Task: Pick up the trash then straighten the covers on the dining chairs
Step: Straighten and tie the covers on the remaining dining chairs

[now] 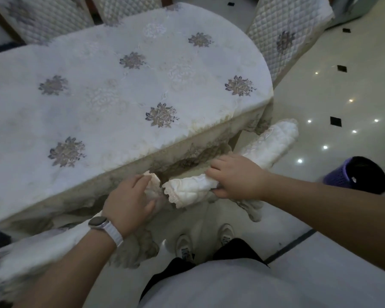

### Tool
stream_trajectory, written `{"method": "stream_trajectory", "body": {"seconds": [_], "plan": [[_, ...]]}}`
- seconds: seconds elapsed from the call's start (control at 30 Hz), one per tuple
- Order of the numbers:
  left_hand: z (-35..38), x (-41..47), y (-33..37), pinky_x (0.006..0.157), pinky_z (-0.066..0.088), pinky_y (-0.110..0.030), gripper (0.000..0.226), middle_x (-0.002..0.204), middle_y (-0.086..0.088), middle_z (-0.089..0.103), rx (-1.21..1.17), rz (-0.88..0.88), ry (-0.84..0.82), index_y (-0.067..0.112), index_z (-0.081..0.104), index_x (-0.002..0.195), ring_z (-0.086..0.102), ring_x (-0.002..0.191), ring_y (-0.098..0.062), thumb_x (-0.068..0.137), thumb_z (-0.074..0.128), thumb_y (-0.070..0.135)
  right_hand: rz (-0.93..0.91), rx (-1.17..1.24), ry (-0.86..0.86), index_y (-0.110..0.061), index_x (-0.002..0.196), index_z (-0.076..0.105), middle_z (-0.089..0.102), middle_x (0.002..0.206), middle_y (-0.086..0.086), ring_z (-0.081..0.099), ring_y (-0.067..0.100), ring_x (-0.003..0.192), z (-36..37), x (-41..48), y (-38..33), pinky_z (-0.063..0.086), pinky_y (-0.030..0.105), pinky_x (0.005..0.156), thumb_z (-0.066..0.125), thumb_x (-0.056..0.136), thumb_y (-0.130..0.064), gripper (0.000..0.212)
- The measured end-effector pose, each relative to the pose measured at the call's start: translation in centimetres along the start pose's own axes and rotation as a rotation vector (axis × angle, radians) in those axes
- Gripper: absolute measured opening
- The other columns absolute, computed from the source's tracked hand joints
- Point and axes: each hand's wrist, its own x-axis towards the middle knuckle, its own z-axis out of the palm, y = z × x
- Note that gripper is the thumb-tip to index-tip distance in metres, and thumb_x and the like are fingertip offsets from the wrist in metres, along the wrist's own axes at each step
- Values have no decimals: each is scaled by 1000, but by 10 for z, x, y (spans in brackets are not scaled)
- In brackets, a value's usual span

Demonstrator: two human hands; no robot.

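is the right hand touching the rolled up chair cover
Touching. The head view shows the right hand closed around the rolled quilted chair cover, fingers over the top and thumb underneath, with no gap.

Three covered chairs (282, 44), one table (120, 90)
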Motion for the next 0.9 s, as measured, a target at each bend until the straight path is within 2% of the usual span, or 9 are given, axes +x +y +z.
{"method": "stream_trajectory", "body": {"seconds": [0.1,0.23,0.4,0.5,0.57,0.63,0.77,0.9], "plan": [[-3,-5,-5,75,53,-37,53,120,-4,58,23,-95,-40,21,51,128,59,103,-27,81,65,41,6,23,-24,-17,99,57,57,89,3,56,25,78,-2,12,-16,49,38,61,59,79,-45,35],[-8,-13,-9,79,52,-35,58,128,1,56,87,-162,-111,28,41,135,58,110,-23,85,56,52,24,19,-66,-17,114,53,56,103,5,56,27,91,-5,31,-35,50,39,69,56,85,-46,41],[-9,-28,-21,68,50,-34,45,117,-1,59,188,-192,-133,27,41,129,62,95,-25,89,49,45,13,5,-102,-18,121,46,52,114,4,53,26,101,-3,44,-45,41,34,66,52,91,-41,38],[-11,-25,-21,59,42,-31,36,112,-2,60,222,-215,-153,27,40,123,63,90,-27,92,46,44,20,21,-114,-18,120,47,53,112,4,54,25,99,-4,42,-43,36,32,61,50,93,-41,35],[-11,-24,-19,57,39,-31,33,108,-2,61,255,-234,-182,27,39,120,64,86,-27,92,48,43,45,33,-110,-19,118,48,54,110,2,54,24,97,-4,39,-41,41,33,61,48,94,-43,33],[-12,-25,-20,53,37,-30,32,100,-3,60,268,-248,-208,28,37,120,63,79,-28,91,50,36,66,47,-120,-20,118,49,55,109,1,55,23,98,-4,37,-41,44,33,65,48,94,-45,34],[-16,-28,-24,46,29,-28,37,92,-4,59,309,-212,-215,31,34,125,61,72,-28,91,48,29,111,69,-105,-21,111,52,54,105,0,56,22,94,-6,36,-42,38,31,63,49,94,-47,31],[-18,-23,-27,47,33,-26,41,91,-1,61,335,-189,-228,33,34,129,61,72,-25,91,46,28,119,69,-104,-22,110,52,55,106,-1,56,21,94,-6,36,-42,43,32,66,50,92,-49,33]]}}
